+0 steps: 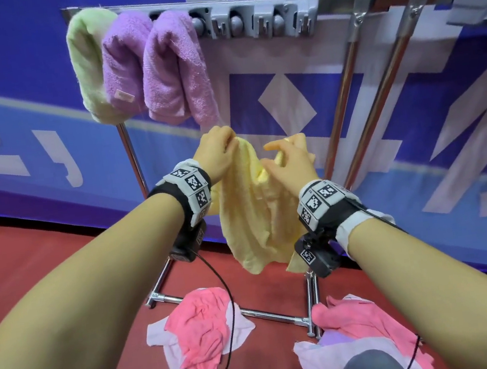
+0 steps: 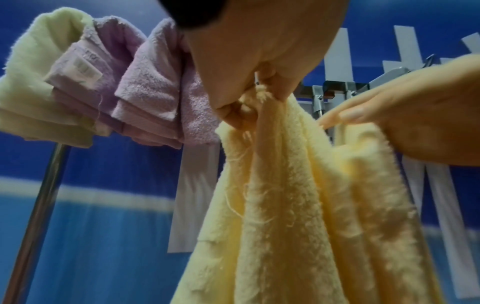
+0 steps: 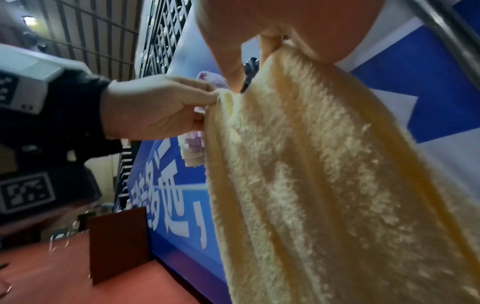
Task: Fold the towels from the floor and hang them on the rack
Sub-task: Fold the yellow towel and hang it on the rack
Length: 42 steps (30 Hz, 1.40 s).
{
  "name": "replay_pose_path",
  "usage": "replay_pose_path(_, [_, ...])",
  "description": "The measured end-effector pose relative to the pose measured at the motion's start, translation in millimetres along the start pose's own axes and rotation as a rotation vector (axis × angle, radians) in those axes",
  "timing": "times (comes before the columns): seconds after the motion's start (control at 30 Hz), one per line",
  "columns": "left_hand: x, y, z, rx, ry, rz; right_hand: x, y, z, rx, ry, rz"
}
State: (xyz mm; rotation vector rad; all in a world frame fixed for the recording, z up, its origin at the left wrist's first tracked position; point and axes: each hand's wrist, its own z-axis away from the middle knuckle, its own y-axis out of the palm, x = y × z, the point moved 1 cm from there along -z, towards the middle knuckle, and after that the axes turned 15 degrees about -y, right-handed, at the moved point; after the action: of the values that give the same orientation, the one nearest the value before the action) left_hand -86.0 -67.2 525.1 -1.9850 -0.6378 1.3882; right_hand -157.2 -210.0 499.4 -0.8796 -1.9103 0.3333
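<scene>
A pale yellow fluffy terry towel hung in mid-air in front of the chrome towel rack, bunched into long vertical folds, its nap shaggy with loose threads at the upper edge. The left hand pinched one top corner between curled fingers; the right hand gripped the upper edge just beside it — both hands close together. On the rack's left end hung a folded light green towel and two folded lilac towels. Crumpled pink and white towels lay on the red floor below
</scene>
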Motion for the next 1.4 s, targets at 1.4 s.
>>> replay_pose_path(1.4, [-13.6, -0.4, 9.5, -0.097, -0.229, 0.68, 1.5, 0.3, -14.4, -0.185, -0.101, 0.12])
